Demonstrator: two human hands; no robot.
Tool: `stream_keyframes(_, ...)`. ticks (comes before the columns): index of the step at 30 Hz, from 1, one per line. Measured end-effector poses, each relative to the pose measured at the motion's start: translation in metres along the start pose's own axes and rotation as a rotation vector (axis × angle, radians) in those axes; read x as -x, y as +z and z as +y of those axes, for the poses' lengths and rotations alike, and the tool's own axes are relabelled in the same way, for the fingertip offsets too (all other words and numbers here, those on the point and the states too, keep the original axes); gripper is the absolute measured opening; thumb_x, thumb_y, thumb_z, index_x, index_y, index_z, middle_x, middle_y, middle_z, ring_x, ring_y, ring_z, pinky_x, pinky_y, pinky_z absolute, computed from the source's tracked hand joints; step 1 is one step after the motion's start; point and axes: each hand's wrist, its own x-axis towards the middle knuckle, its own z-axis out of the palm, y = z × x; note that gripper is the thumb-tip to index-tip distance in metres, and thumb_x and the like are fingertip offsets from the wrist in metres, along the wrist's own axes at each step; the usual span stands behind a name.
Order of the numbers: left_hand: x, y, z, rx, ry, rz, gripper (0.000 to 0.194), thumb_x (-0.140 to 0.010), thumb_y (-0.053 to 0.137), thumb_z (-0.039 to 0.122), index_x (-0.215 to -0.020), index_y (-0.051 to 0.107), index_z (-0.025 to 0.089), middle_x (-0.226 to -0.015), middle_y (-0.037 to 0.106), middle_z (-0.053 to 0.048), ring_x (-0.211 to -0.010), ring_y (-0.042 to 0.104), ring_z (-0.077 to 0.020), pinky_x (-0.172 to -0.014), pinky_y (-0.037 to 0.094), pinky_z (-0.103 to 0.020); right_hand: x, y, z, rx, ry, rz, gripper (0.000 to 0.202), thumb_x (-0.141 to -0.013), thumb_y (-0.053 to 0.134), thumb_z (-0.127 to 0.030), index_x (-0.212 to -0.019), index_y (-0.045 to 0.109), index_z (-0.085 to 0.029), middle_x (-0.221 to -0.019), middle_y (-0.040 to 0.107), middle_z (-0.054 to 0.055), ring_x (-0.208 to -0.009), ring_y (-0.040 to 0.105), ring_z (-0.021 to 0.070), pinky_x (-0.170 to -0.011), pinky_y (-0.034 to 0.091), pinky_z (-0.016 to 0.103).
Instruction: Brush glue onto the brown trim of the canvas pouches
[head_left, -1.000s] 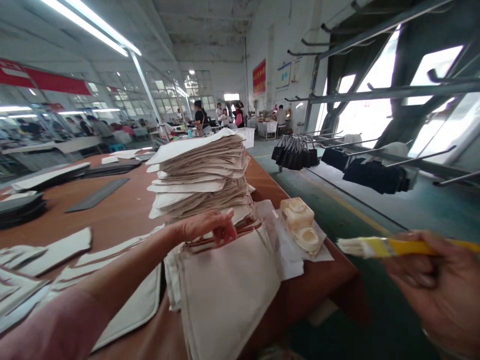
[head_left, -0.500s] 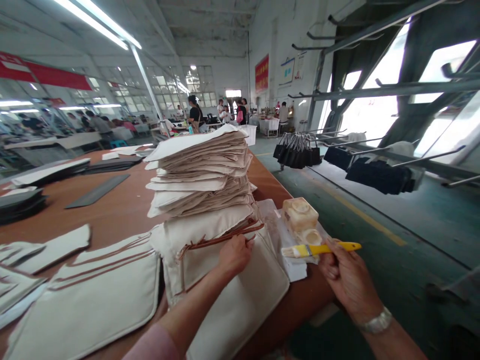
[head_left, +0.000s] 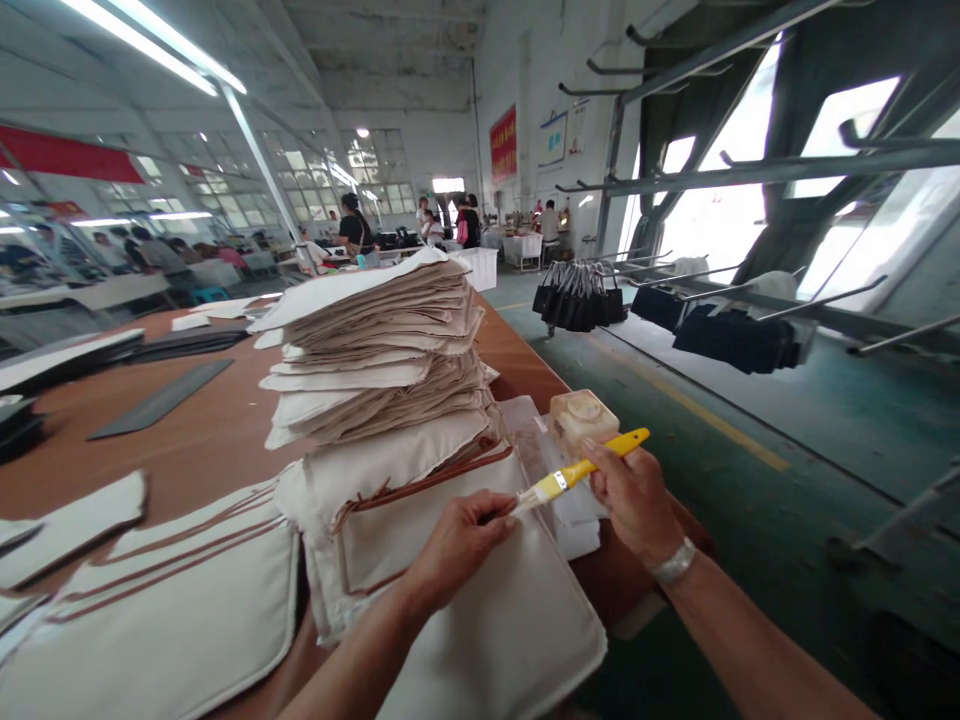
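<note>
My right hand (head_left: 634,495) is wrapped around the yellow handle of a paintbrush (head_left: 574,473). Its pale bristles point left and reach the fingertips of my left hand (head_left: 469,535). Those fingers are pinched together at the right side of a cream fabric piece (head_left: 397,540) edged with brown trim; exactly what lies between them is partly hidden. Underneath spreads a larger cream panel (head_left: 517,620) with a rounded corner. Beyond the right hand, a translucent plastic container (head_left: 583,415) stands at the table edge, partly covered by the brush and hand.
Behind my hands rises a tall stack of cream fabric pieces (head_left: 375,340). More brown-trimmed panels (head_left: 195,590) lie to the left on the brown table (head_left: 232,440), near a dark flat strip (head_left: 161,400). A metal rack (head_left: 720,180) with dark items stands right; people work farther back.
The brush has swung left and tilted, from beside the container to my left fingertips. My left hand has lowered slightly along the fabric piece. The view has shifted right.
</note>
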Motion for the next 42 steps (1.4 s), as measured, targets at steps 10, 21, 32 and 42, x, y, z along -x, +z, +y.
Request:
stream_keyframes(10, 0.016, 0.008, 0.012, 0.027, -0.011, -0.009, 0.032, -0.082, 0.07, 0.04, -0.1, 0.079, 0.015, -0.088, 0.065, -0.004, -0.083, 0.056, -0.0184, -0.075, 0.04, -0.027, 0.011, -0.012, -0.03, 0.261, -0.173, -0.034, 0.036, -0.096, 0.062, -0.052, -0.081, 0.062, -0.019, -0.054, 0.046, -0.004, -0.046, 0.041, 0.0139, -0.045, 0.035, 0.025)
stream_keyframes(21, 0.029, 0.011, 0.014, 0.089, -0.037, -0.036, 0.036, -0.082, 0.071, 0.045, -0.099, 0.077, 0.015, -0.084, 0.063, -0.002, -0.077, 0.055, -0.0155, -0.07, 0.04, -0.024, 0.029, -0.007, -0.037, 0.387, -0.28, -0.083, 0.034, -0.099, 0.059, -0.048, -0.08, 0.062, -0.019, -0.059, 0.052, -0.002, -0.051, 0.049, 0.0159, -0.054, 0.042, 0.027)
stream_keyframes(32, 0.055, 0.029, -0.003, -0.6, 0.576, 0.246, 0.014, -0.098, 0.057, 0.022, -0.092, 0.068, 0.018, -0.079, 0.062, -0.002, -0.07, 0.059, -0.0124, -0.063, 0.042, -0.022, 0.022, -0.037, -0.042, 0.218, -0.121, 0.008, 0.034, -0.097, 0.063, -0.051, -0.083, 0.06, -0.02, -0.057, 0.045, -0.004, -0.048, 0.042, 0.0144, -0.047, 0.036, 0.026)
stream_keyframes(42, 0.077, 0.024, 0.015, -1.087, 1.055, 0.266, 0.023, -0.103, 0.039, 0.016, -0.1, 0.061, 0.014, -0.071, 0.06, -0.002, -0.06, 0.051, -0.0152, -0.053, 0.038, -0.029, 0.053, -0.029, -0.081, 0.255, 0.04, -0.411, 0.04, -0.095, 0.064, -0.055, -0.08, 0.062, -0.018, -0.055, 0.047, -0.004, -0.047, 0.043, 0.0127, -0.044, 0.035, 0.023)
